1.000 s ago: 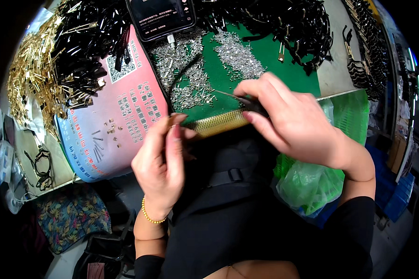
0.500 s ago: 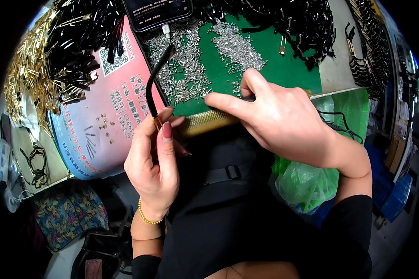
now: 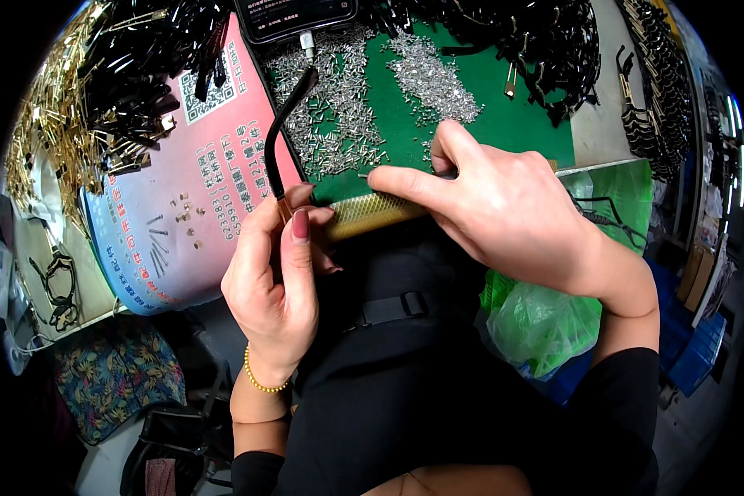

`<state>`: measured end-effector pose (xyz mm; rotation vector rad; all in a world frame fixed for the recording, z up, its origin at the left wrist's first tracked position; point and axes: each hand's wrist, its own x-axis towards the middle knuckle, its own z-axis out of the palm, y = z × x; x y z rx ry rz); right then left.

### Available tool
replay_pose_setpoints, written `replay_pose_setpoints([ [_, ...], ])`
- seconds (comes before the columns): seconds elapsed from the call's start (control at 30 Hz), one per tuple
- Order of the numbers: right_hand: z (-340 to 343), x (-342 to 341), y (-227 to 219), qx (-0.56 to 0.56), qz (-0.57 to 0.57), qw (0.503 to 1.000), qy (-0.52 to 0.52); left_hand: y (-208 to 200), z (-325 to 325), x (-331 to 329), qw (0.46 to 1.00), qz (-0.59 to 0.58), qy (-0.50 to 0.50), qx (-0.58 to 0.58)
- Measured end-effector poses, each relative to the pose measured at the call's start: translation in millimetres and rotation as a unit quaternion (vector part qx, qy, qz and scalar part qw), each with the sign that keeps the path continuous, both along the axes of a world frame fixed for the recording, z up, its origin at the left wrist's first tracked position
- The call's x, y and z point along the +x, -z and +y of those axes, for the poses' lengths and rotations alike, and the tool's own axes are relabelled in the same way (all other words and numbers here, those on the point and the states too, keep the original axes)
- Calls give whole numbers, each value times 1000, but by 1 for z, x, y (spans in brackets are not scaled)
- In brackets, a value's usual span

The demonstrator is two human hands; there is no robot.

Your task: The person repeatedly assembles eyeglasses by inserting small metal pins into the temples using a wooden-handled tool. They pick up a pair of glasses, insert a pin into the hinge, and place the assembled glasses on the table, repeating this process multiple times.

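Note:
My left hand (image 3: 277, 285) pinches a black eyeglass temple (image 3: 279, 149) near its brown-gold end, and its curved tip points up and away. My right hand (image 3: 512, 215) is over the near edge of the green mat (image 3: 397, 145), its fingers bent under the palm. Its index finger reaches left, the tip at a tiny silver pin (image 3: 363, 175). Something dark shows beneath that hand, but what the curled fingers hold is hidden. A gold diamond-patterned strip (image 3: 376, 215) runs along the mat's near edge, between both hands. Small silver pins (image 3: 434, 78) lie heaped on the mat.
A phone (image 3: 298, 21) with a white cable stands at the back. Black temples (image 3: 546, 50) pile at the far right, gold and black ones (image 3: 50, 124) at the far left. A pink-blue printed sheet (image 3: 153, 223) bears small metal bits. Green plastic bags (image 3: 546, 326) hang at right.
The view has shifted slightly, so the table things sit a little differently in it. Both hands keep nearly the same pose, the left one still holding the temple.

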<state>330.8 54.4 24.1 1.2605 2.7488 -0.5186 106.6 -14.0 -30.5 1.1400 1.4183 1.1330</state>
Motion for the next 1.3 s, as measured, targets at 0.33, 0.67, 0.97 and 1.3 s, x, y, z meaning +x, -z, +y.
replay_pose_setpoints([
  [0.33,0,2,-1,-6,1,1000,1,3,0,0,1000,7,6,5],
  [0.67,1,0,-2,-2,-6,1000,-18,6,-1,-6,998,36,45,22],
  [0.97,4,-2,-2,-20,-9,1000,-18,9,-1,-4,999,29,29,22],
  [1.3,4,-5,-2,-28,-15,999,-16,5,0,-3,1000,11,22,18],
])
